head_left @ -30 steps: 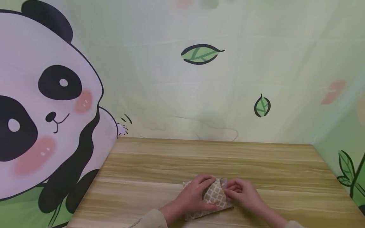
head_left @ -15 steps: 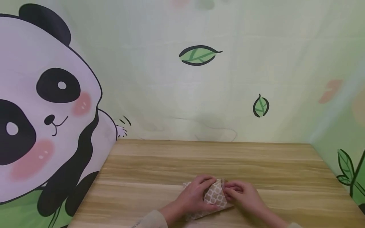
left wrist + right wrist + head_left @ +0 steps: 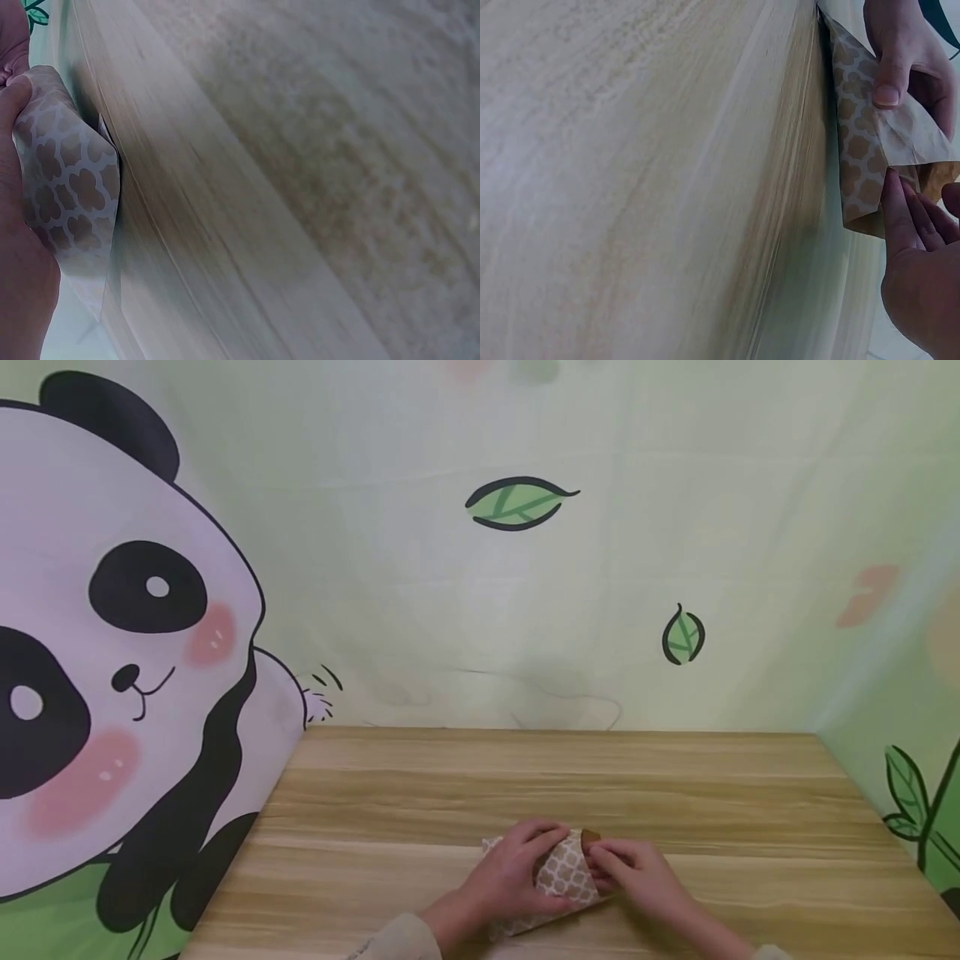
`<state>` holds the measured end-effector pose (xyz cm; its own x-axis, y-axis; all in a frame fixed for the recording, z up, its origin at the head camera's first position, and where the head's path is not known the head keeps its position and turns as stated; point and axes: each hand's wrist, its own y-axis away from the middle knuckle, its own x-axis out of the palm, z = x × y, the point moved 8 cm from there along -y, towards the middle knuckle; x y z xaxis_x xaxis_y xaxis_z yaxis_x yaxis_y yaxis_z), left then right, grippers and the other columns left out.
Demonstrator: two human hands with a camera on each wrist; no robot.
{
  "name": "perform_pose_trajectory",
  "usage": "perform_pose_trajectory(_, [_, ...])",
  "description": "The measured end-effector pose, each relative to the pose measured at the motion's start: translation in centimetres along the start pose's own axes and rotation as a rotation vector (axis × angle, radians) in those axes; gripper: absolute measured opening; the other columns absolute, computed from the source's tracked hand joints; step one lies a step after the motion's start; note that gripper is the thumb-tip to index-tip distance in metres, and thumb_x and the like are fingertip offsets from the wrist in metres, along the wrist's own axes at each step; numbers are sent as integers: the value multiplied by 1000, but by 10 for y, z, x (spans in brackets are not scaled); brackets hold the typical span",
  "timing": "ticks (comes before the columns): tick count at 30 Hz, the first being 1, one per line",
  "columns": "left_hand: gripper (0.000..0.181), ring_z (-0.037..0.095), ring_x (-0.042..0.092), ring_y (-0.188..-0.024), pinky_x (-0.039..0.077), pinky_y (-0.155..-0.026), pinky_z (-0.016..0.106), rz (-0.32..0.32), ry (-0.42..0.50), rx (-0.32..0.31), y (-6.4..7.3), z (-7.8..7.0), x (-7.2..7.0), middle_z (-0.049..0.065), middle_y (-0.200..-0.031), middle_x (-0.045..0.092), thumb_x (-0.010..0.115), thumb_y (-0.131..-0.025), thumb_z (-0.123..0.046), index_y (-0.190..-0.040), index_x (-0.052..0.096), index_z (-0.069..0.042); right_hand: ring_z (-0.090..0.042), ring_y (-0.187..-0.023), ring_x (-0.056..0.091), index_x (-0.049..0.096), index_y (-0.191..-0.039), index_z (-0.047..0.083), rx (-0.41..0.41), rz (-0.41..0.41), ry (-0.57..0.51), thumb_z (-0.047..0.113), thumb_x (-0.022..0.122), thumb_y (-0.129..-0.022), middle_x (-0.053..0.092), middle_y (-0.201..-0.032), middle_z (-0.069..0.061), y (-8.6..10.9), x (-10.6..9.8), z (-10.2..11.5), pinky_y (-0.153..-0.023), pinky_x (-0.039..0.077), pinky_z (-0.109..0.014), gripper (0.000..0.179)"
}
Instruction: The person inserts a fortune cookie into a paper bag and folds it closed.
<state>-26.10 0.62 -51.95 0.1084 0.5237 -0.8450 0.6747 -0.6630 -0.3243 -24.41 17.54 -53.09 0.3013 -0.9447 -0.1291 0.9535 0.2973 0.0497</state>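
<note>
A brown paper bag (image 3: 564,870) with a white lattice pattern lies tilted low on the wooden table. My left hand (image 3: 504,875) holds it from the left, its thumb and fingers spread round the body. At the bag's right end, my right hand (image 3: 651,878) has thumb and fingers together on the edge of the mouth. The right wrist view shows the mouth parted, plain brown inside, with the right fingers (image 3: 904,214) reaching in. In the left wrist view the patterned paper bag (image 3: 71,180) rises from the tabletop under the left hand. Its contents are hidden.
The wooden table (image 3: 420,777) reaches back to a pale green backdrop (image 3: 420,577) with printed leaves. A large printed panda (image 3: 150,677) covers the left side. More printed leaves (image 3: 907,793) show at the right.
Both hands keep nearly the same place. At the bag's mouth, the pale edge beside my right fingertips has given way to a visible brown flap. The head view has shifted slightly.
</note>
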Motion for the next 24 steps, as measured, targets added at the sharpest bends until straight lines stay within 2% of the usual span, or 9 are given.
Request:
perform_pose_trajectory(5, [90,17,57,-134,51,-111,34,-17,5,4,0,-2,-2,0,-149,56,95,-78,-49,-152,59,-15,-14,-99,76,60,-127,-25,-2,-18,-17,10,54,-112,74,-115,-31,3,-3,6,-86,64,-31,39])
perform_pose_trajectory(8, [91,17,58,-133,51,-111,34,-40,18,-8,1,-1,-4,1,-148,57,96,-77,-49,-152,59,-15,-13,-98,77,63,-126,-23,-31,-60,0,14,57,-112,74,-115,-32,5,-8,15,-87,64,-32,40])
perform_pose_trajectory(12, [92,18,58,-134,52,-110,37,-74,56,-62,2,3,-8,1,-150,55,95,-78,-50,-154,57,-17,-17,-96,78,69,-121,-17,-76,-158,85,12,64,-108,77,-111,-27,8,-22,25,-84,65,-33,33])
perform_pose_trajectory(16, [92,19,56,-135,53,-110,39,-131,116,-131,4,7,-13,0,-152,54,94,-79,-51,-156,55,-20,-20,-92,78,72,-122,-10,-73,-248,217,15,72,-104,79,-106,-18,10,-39,29,-81,65,-31,31])
perform_pose_trajectory(19, [92,20,58,-133,54,-109,40,-208,156,-154,4,6,-20,1,-151,55,95,-78,-48,-155,56,-19,-22,-93,77,71,-124,-10,-61,-198,258,19,70,-105,79,-108,-16,6,-42,30,-81,65,-30,34])
perform_pose_trajectory(22, [93,20,59,-132,54,-108,41,-293,188,-150,4,1,-27,2,-150,56,97,-76,-45,-154,57,-16,-26,-92,78,70,-123,-12,-45,-89,208,18,65,-108,78,-107,-19,0,-38,34,-82,65,-31,35])
perform_pose_trajectory(24, [94,20,59,-132,55,-108,41,-344,207,-138,4,-4,-30,3,-149,56,98,-75,-43,-154,57,-15,-24,-90,77,70,-120,-15,-61,-25,166,14,62,-109,77,-104,-22,-4,-35,42,-81,65,-32,32])
